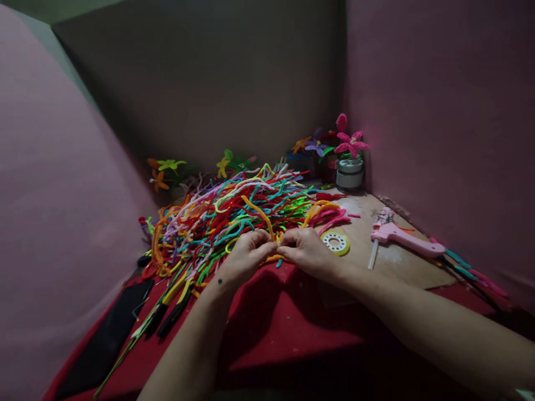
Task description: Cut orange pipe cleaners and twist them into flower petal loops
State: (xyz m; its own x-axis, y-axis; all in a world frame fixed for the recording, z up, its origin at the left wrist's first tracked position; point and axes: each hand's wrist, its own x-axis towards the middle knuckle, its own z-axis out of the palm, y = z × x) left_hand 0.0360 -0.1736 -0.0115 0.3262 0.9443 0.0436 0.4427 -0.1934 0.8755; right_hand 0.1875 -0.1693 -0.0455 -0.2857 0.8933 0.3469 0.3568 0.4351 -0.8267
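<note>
My left hand (251, 250) and my right hand (307, 249) meet over the front of the table, fingertips pinched close together. Between them is an orange pipe cleaner (259, 210), one end rising up and to the left above my left thumb. More orange pipe cleaner shows just under the fingertips, so I cannot tell whether it is one piece. Behind my hands spreads a large heap of pipe cleaners (225, 209) in many colours. A yellow tape roll with a white core (335, 243) lies just right of my right hand.
A pink glue gun (401, 236) rests on a tan board (355, 267) at the right. Yellow-and-black pliers (171, 309) and a black flat item (108, 334) lie at the left. Pipe-cleaner flowers (351, 145) stand at the back, some in a grey pot (350, 177). Red cloth (292, 328) covers the table.
</note>
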